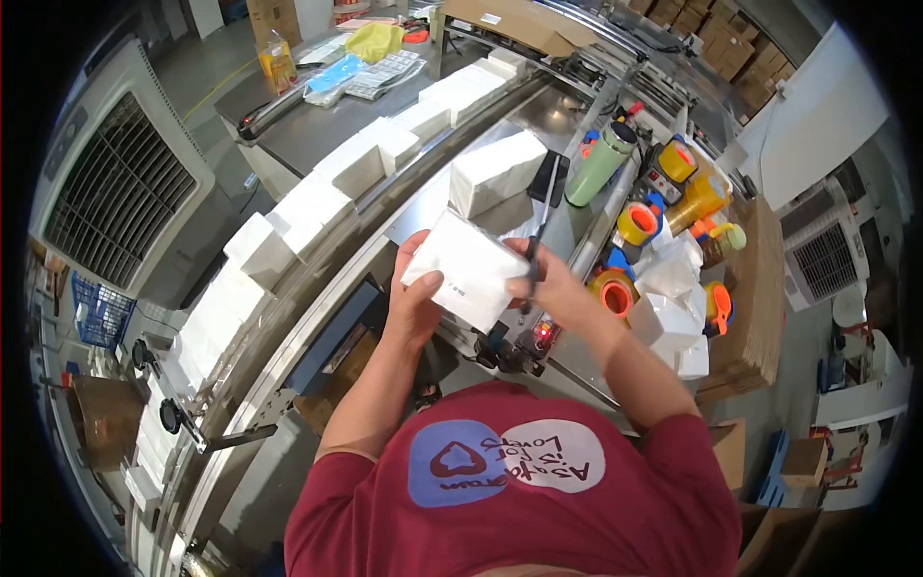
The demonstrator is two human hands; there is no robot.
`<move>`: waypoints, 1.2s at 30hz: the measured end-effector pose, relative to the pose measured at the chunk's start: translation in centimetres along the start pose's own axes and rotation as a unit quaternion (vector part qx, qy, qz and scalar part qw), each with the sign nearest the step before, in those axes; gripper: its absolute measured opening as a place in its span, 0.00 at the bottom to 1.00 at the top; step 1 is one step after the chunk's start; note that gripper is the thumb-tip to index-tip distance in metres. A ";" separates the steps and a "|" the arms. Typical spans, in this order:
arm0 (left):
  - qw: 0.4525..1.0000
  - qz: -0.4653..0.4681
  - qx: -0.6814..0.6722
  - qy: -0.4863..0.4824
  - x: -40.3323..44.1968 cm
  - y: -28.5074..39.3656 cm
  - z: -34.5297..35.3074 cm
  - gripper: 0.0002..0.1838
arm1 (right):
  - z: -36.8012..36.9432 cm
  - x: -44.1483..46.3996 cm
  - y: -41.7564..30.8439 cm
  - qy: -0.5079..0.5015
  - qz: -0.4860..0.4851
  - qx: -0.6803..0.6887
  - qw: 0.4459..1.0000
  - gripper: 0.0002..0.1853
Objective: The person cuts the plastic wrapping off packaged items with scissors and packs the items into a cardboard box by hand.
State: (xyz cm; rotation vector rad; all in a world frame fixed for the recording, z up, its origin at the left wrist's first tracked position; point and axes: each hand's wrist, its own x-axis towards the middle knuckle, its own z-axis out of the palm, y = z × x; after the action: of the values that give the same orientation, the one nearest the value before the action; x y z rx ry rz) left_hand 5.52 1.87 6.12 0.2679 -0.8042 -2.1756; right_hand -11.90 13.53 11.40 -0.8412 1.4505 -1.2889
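A flat white box [466, 274] with small dark print on its face is tilted up in front of my chest. My left hand [417, 296] is closed on its left edge, thumb on the face. My right hand [550, 285] grips a dark-handled tool with a narrow silvery blade [544, 213] pointing away from me; whether it is scissors or a knife I cannot tell. The fingers of that hand also meet the box's right edge. Just beyond, a larger white block of boxes [498, 173] stands on the metal table, beside a dark phone-like slab [540, 185].
A conveyor [288, 274] carrying a long row of white boxes [317, 207] curves along the left. At right are a green bottle [601, 163], several tape dispensers [636, 223], crumpled white packaging [668, 322] and flattened cardboard [750, 298]. A red light glows on a device [538, 338] near the table edge.
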 end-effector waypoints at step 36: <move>0.934 -0.232 0.211 0.170 6.9 -3.7 -3.2 0.06 | -4.4 -3.9 1.7 -0.149 0.180 -0.086 0.968 0.18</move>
State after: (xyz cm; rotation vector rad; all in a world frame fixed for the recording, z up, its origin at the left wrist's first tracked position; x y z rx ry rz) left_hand 0.04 -2.91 1.75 1.1213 -1.0766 -2.2568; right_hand -14.81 18.78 10.41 -0.8004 1.4047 -0.7373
